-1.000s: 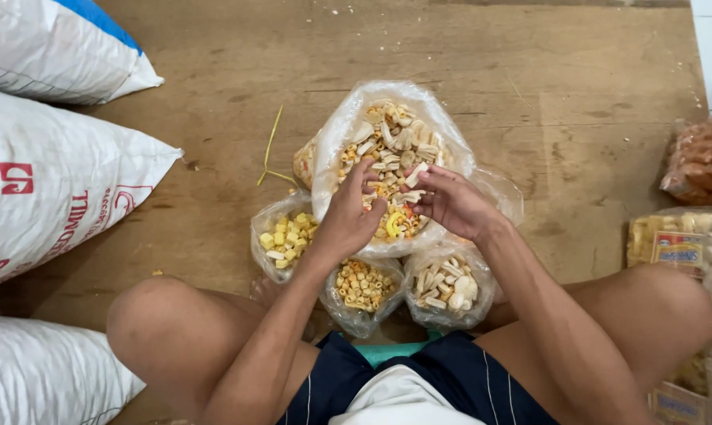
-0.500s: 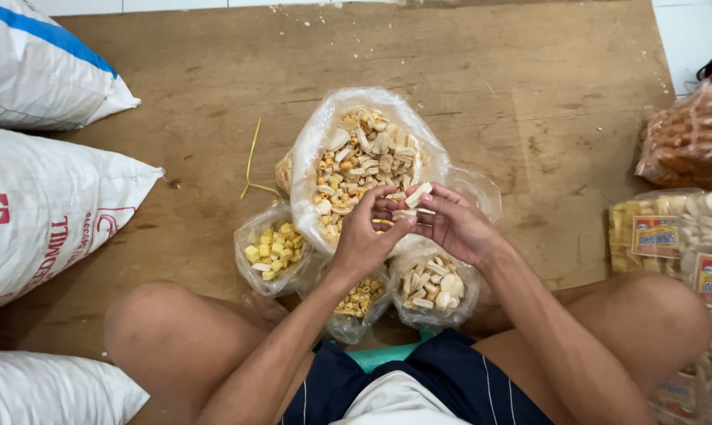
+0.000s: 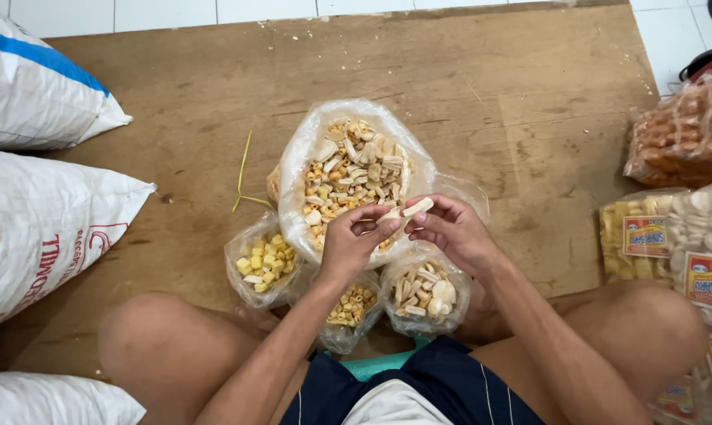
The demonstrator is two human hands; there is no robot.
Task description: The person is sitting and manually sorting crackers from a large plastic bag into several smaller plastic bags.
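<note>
Pale cracker pieces point(image 3: 409, 210) are pinched between the two hands just above the near rim of the big clear bag of mixed snacks point(image 3: 348, 169), which stands open on the wooden floor point(image 3: 529, 102). The left hand point(image 3: 346, 244) comes up from the lower middle, wrist bent, its fingers curled narrow with thumb and fingertips closed on the near end of a piece. The right hand point(image 3: 450, 232) reaches in from the right, palm turned toward the other hand, its fingers point(image 3: 431, 228) bent and closed on the long pale stick that juts out toward the bag. Both forearms run down between the raised bare knees of the seated person. Three small clear bags sit just before the big one: a bag of yellow cubes point(image 3: 263, 264) on the left, a bag of small orange bits point(image 3: 350, 305) in the middle, half covered by the left forearm, and a bag of pale sticks point(image 3: 425, 290) under the right wrist. How many pieces the hands hold cannot be told, since the fingers cover them. White woven sacks point(image 3: 41, 228) are cut off at the left edge, and packed snack bags point(image 3: 671, 228) run off the right edge.
</note>
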